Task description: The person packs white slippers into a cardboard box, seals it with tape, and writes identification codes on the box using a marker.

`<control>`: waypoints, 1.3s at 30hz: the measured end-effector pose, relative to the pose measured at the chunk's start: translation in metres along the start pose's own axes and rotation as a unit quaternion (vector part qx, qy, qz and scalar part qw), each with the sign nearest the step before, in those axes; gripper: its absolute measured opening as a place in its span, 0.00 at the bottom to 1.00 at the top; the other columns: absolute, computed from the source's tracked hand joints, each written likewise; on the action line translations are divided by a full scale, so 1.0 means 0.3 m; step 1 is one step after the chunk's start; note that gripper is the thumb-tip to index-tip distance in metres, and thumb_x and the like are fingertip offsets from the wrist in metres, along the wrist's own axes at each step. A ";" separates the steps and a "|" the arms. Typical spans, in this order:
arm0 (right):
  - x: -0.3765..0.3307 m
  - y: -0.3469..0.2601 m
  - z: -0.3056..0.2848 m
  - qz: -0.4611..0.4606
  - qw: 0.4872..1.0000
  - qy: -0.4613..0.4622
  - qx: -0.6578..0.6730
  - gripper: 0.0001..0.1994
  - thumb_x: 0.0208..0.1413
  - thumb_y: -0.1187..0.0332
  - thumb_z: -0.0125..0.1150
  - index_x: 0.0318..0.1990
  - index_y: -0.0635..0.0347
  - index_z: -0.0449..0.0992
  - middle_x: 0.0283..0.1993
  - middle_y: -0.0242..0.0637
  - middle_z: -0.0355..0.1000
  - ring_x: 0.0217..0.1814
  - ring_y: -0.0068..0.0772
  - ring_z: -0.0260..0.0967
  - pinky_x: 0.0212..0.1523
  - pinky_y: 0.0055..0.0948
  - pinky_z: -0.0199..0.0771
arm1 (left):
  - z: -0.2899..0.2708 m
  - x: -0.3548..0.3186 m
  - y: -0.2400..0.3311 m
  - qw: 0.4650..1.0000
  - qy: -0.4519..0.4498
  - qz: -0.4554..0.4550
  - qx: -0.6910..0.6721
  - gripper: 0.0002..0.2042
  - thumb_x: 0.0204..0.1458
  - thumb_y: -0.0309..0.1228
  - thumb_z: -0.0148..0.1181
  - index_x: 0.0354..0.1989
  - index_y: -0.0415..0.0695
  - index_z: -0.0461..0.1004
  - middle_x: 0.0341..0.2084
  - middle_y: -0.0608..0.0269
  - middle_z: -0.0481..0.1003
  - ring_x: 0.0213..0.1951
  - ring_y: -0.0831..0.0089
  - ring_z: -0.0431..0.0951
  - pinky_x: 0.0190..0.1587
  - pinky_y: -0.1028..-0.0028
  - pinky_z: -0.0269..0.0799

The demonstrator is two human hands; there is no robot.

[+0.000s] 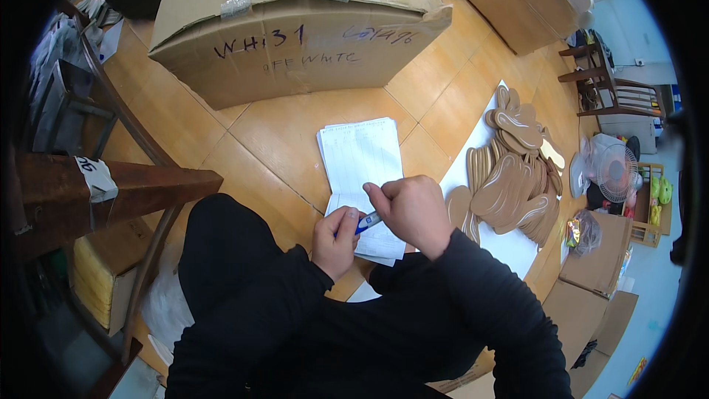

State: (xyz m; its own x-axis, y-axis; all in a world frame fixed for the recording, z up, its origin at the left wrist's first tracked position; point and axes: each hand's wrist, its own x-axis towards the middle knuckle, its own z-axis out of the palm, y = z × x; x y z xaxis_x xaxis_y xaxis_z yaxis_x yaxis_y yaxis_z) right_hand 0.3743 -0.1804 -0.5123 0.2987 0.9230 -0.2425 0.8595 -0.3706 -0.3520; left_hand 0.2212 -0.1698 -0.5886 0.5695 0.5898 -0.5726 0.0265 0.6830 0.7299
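At the far left a dark brown wooden beam (111, 191) with a taped white label juts toward the middle, part of a wooden frame that stands over a yellowish block (96, 275) low on the tiled floor (281, 133). Beyond it, toward the top edge of the floor, sits a large cardboard box (295, 37) with taped flaps and handwriting on its side. The person's black-clad lap fills the lower middle, both forearms in black sleeves coming up from the bottom edge. The left hand (336, 240) is curled, its fingers pressed together around the lower end of a blue and white pen (367, 222), thumb on top. Just beside it, touching the same pen, the right hand (412, 210) is closed in a loose fist, its thumb and bent forefinger pinching the pen's upper end. The pen lies between the two hands, tilted, right over the near edge of a stack of white ruled sheets (362, 159) that rests on the floor in front of the knees. To the right of the sheets a white sheet (509, 247) on the floor carries a pile of tan shoe insoles (513, 185), some fanned, some stacked. Further right stand a small white fan (613, 170), a wooden chair (613, 89), and flat cardboard pieces (598, 281) near the floor's lower right corner.
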 end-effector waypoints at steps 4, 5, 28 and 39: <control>0.061 0.129 0.023 0.119 0.975 -0.133 0.133 0.23 0.58 0.50 0.57 0.27 0.64 0.81 0.22 0.51 0.74 0.28 0.53 0.74 0.34 0.41 0.74 | -0.020 0.040 -0.009 0.977 -0.211 -0.033 0.020 0.15 0.66 0.37 0.46 0.41 0.37 0.74 0.16 0.75 0.61 0.18 0.87 0.59 0.21 0.80 0.55; 0.077 0.170 0.041 0.130 0.972 -0.102 0.165 0.23 0.60 0.50 0.58 0.37 0.66 0.78 0.26 0.46 0.75 0.29 0.37 0.75 0.32 0.34 0.72 | -0.020 0.057 -0.009 0.980 -0.182 -0.047 0.063 0.15 0.66 0.37 0.46 0.42 0.37 0.73 0.16 0.74 0.62 0.18 0.87 0.61 0.22 0.80 0.57; 0.042 0.736 0.539 0.372 0.839 -0.064 0.391 0.17 0.46 0.62 0.71 0.32 0.70 0.78 0.25 0.44 0.76 0.25 0.35 0.75 0.28 0.33 0.74 | -0.221 0.122 -0.068 0.917 0.015 -0.045 0.395 0.14 0.56 0.37 0.62 0.43 0.37 0.78 0.28 0.65 0.76 0.32 0.79 0.72 0.39 0.76 0.68; 0.414 0.724 0.376 0.229 0.950 -0.210 0.034 0.20 0.57 0.54 0.60 0.38 0.68 0.79 0.29 0.46 0.77 0.31 0.37 0.78 0.34 0.34 0.79 | -0.351 0.310 -0.057 0.879 0.133 0.027 0.456 0.15 0.56 0.39 0.60 0.42 0.37 0.76 0.28 0.54 0.77 0.31 0.67 0.76 0.37 0.69 0.70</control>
State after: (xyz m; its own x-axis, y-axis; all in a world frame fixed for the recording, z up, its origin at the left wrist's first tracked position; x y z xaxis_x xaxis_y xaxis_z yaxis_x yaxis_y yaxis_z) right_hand 0.5514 -0.1579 -0.7209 0.4308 0.5453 -0.7191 0.6458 -0.7428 -0.1764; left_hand 0.1873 -0.0812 -0.6937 0.3811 0.7737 -0.5061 0.7228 0.0920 0.6849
